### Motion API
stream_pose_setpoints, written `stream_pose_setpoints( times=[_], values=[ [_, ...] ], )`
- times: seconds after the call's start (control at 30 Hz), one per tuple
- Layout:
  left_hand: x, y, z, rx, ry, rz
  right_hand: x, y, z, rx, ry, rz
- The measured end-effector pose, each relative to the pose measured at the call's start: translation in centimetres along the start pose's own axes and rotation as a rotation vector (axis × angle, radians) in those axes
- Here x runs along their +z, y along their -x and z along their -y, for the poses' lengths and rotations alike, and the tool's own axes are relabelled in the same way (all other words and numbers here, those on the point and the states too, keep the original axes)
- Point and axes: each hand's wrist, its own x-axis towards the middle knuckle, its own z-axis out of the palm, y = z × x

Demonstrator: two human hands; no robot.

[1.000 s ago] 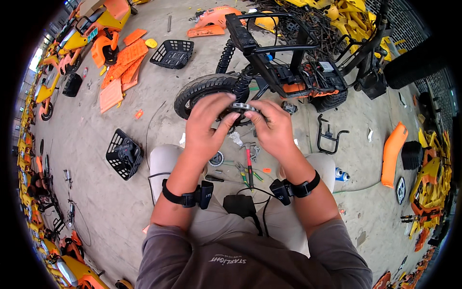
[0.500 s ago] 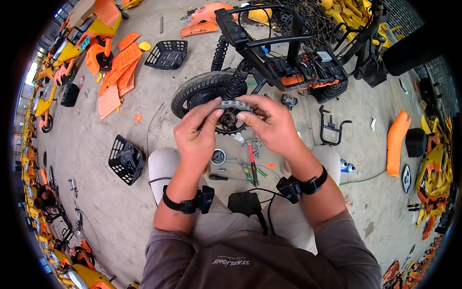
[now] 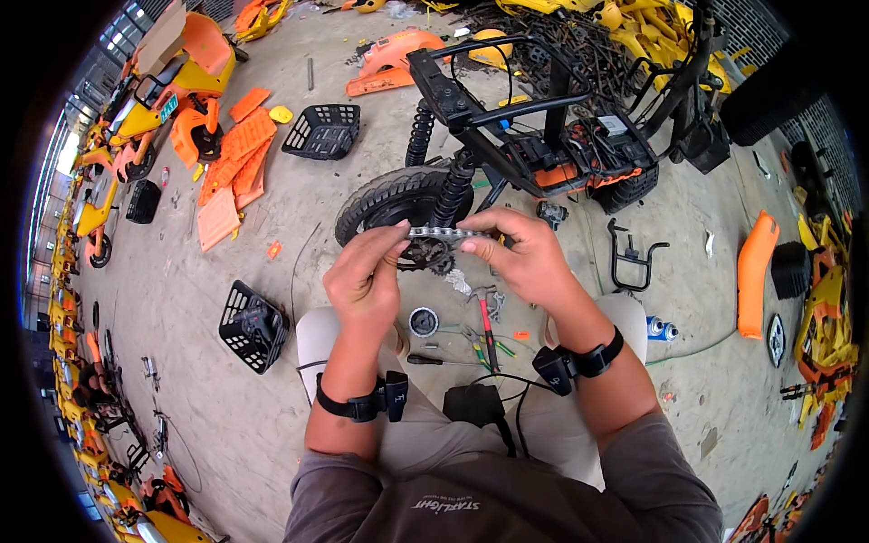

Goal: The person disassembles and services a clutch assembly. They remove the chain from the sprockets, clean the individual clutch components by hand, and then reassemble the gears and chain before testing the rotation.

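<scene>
Grey, notched metal part overlaps the wheel in view; the left hand and right hand pinch its opposite ends. It appears loose, unfitted.

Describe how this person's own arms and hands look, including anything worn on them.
The left hand and right hand wear no gloves. Each forearm has a black band near the wrist, the left band and right band, with a black, boxy left module and right module bearing small pale markings. The left sleeve and right sleeve are short and dark grey-brown.
</scene>
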Motion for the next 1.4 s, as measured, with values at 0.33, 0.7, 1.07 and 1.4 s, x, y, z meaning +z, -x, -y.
stream_pose_setpoints(
  times=[0.33,0.7,1.07,1.4],
  values=[
    [0.2,0.5,-0.2,-0.027,-0.037,-0.055,2.1,0.6,-0.5,0.025,-0.031,-0.015],
    [0.7,1.2,-0.3,-0.416,0.236,-0.275,5.4,1.8,-2.4,0.143,-0.364,-0.083],
    [2.3,1.8,-0.3,-0.449,0.302,-0.352,5.9,2.1,-2.0,0.218,-0.360,-0.132],
    [4.4,2.7,-0.6,-0.571,0.460,-0.223,4.5,1.5,-3.1,0.220,-0.375,-0.354]
  ],
)
